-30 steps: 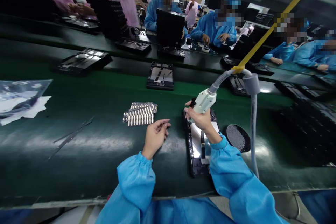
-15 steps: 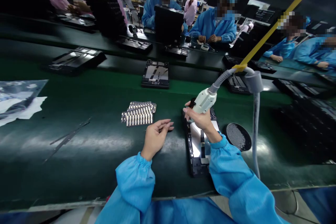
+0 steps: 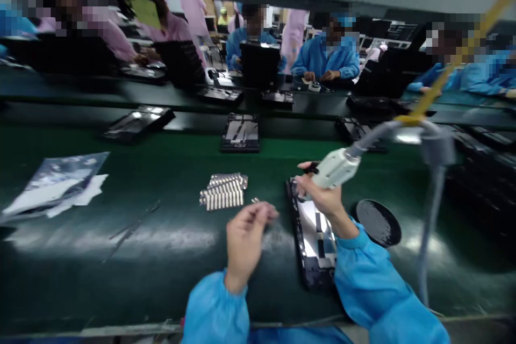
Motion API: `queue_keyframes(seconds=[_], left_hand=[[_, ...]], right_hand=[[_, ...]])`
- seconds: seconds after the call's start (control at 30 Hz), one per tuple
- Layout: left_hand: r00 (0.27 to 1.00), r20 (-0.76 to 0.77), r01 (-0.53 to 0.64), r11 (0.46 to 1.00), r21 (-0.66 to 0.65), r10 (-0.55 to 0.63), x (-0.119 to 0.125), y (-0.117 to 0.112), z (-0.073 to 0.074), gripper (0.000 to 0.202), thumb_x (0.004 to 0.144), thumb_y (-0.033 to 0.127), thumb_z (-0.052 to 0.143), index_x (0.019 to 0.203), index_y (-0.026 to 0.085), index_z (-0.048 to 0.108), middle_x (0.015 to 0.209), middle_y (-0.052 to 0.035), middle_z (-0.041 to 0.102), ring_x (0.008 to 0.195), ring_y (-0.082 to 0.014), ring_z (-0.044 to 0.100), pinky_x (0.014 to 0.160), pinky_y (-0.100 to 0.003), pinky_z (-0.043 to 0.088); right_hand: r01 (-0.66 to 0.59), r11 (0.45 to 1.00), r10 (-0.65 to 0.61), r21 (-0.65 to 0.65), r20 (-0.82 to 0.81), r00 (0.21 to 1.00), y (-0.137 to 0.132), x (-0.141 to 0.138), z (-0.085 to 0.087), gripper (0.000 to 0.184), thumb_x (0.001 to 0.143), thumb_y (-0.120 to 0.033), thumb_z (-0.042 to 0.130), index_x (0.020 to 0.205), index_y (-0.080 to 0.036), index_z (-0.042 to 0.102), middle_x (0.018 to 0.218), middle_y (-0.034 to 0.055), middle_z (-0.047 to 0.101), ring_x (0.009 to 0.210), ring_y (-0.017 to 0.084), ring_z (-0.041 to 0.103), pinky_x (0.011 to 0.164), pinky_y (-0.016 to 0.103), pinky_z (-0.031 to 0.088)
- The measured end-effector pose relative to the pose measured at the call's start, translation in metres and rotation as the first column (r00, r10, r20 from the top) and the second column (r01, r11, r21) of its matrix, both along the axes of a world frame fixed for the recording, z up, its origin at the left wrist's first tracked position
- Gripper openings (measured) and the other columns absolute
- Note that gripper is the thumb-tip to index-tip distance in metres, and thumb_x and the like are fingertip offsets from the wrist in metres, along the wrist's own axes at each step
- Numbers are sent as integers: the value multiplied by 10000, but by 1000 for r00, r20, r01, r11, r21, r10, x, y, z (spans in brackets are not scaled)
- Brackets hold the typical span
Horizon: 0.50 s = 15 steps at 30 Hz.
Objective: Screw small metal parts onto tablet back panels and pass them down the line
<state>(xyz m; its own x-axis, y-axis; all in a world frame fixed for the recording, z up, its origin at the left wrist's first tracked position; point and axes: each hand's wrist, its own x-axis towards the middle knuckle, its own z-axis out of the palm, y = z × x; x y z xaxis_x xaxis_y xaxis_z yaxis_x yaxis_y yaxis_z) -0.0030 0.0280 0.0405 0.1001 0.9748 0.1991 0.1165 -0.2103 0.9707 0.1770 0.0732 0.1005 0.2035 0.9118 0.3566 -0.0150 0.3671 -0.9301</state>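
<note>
My right hand [image 3: 322, 199] is wrapped round a white powered screwdriver [image 3: 336, 167], its tip down on the top of a black device frame [image 3: 316, 239] lying on the green belt. A grey hose and a yellow cord run up from the tool. My left hand [image 3: 245, 231] hovers just left of the frame with fingers curled and pinched; the picture is smeared, and what is in them, if anything, is too small to make out. A pile of small silver metal strips [image 3: 223, 192] lies just beyond that hand.
A round black dish [image 3: 379, 222] sits right of the frame. A plastic bag on white paper [image 3: 56, 185] lies at far left, thin dark strips [image 3: 133, 228] between. More device frames [image 3: 241, 133] ride the belt beyond. Several people in blue and pink coats work at the far side.
The view has tilted up and blurred. My left hand has lifted off the belt and its fingers have closed into a pinch. My right hand stays on the screwdriver at the frame.
</note>
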Motion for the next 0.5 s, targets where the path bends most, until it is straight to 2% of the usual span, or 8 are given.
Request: queue_keyframes(seconds=[0.03, 0.07, 0.17, 0.23, 0.3, 0.37, 0.43, 0.5], left_hand=[[963, -153, 229, 973, 32, -222, -2, -17, 4, 503, 871, 601, 428, 1119, 213, 629, 990, -100, 722, 941, -231, 692, 734, -406, 590], [922, -237, 323, 946, 32, -307, -5, -34, 8, 511, 836, 648, 446, 1121, 267, 632, 987, -88, 720, 972, -237, 684, 700, -413, 587], [821, -411, 434, 901, -5, -397, -19, -75, 18, 561, 815, 718, 368, 1113, 317, 622, 1014, -109, 696, 1105, -211, 626, 644, -388, 511], [778, -490, 440, 898, -22, -393, -50, -79, 30, 635, 799, 750, 320, 1085, 281, 639, 1025, -150, 674, 1221, -212, 537, 654, -388, 471], [768, -570, 365, 931, 18, -291, -110, -63, 52, 626, 685, 806, 425, 996, 331, 687, 973, -162, 679, 1283, -230, 482, 706, -391, 528], [721, -689, 118, 967, 226, 74, -197, -31, 81, 538, 550, 768, 575, 884, 366, 701, 895, -140, 704, 1228, -261, 537, 795, -405, 553], [620, -666, -144, 894, 423, 415, -291, 8, 113, 527, 495, 691, 607, 788, 267, 713, 829, -137, 708, 1160, -304, 590, 901, -423, 504], [536, -618, -275, 811, 516, 575, -367, 41, 137, 320, 525, 642, 626, 580, 326, 633, 657, -132, 684, 1063, -296, 646, 862, -456, 518]], right_hand=[[10, 1000, -10, 24, -13, 1000, -3, 2, 2, 276, 712, -246, 711, 948, -182, 582, 480, -80, 545, 401, 100, 527, 452, 253, 468], [21, 999, -20, 39, -25, 999, -5, 3, 4, 265, 717, -241, 713, 941, -183, 583, 482, -75, 552, 405, 100, 530, 461, 254, 471], [36, 998, -35, 49, -39, 999, -8, 7, 4, 249, 719, -229, 726, 922, -181, 591, 479, -67, 559, 410, 105, 536, 482, 262, 480], [40, 998, -40, 40, -8, 999, -11, 11, 4, 248, 726, -228, 730, 928, -180, 594, 480, -58, 562, 417, 113, 544, 486, 264, 483], [32, 999, -33, 32, 39, 999, -16, 15, 4, 250, 735, -234, 730, 939, -178, 595, 485, -45, 571, 424, 124, 555, 479, 266, 487], [27, 999, -29, 28, 65, 997, -23, 22, 5, 250, 740, -252, 730, 937, -178, 595, 489, -33, 576, 419, 134, 558, 453, 264, 483], [35, 999, -36, 24, 72, 997, -31, 28, 7, 251, 741, -272, 729, 931, -177, 596, 495, -24, 579, 419, 142, 561, 434, 262, 480], [55, 998, -56, 17, 78, 995, -37, 32, 7, 258, 736, -283, 732, 928, -179, 595, 498, -20, 581, 426, 145, 563, 435, 262, 484]])
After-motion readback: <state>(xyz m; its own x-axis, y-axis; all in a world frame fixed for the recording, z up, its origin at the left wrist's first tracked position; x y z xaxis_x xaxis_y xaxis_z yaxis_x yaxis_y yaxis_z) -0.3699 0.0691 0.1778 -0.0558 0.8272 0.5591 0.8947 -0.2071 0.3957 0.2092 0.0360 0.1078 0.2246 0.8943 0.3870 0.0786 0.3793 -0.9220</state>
